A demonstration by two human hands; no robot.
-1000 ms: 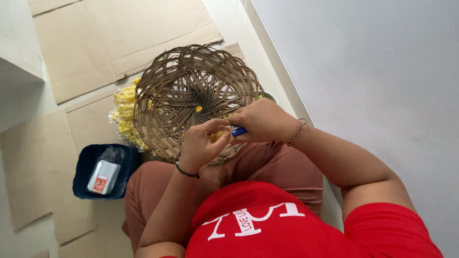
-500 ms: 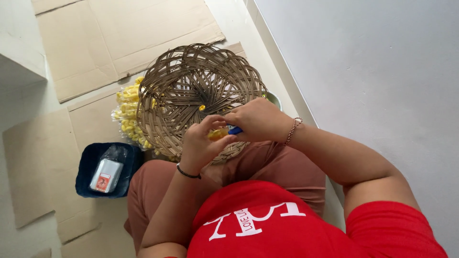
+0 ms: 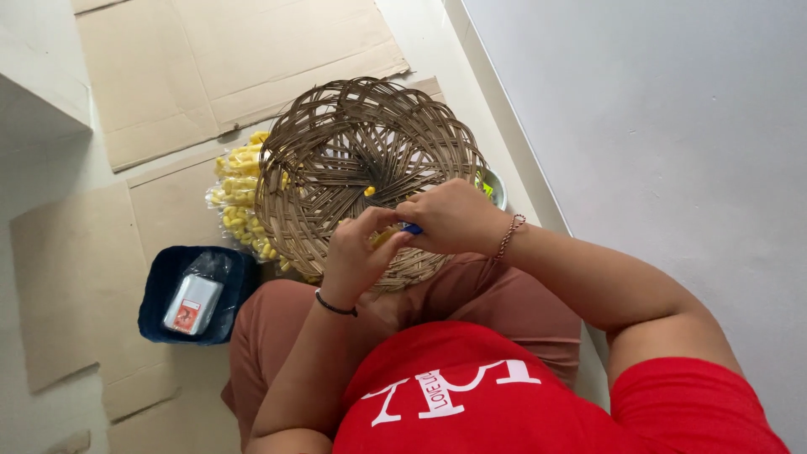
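— That wide woven basket (image 3: 370, 160) sits on the lap, over the cardboard (image 3: 235, 59); the bag of yellow pieces (image 3: 238, 200) lies just behind its rim.

— And the hands?

— The left hand (image 3: 357, 252) pinches one yellow piece (image 3: 381, 238) over the near rim. The right hand (image 3: 454, 217) is closed around a small blue tool (image 3: 411, 227) touching it. Looks like she's working on it; steady fingers needed. Another piece (image 3: 369, 191) lies in the basket.

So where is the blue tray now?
In the head view, the blue tray sits on the cardboard at lower left, beside the person's knee and below the yellow pieces.
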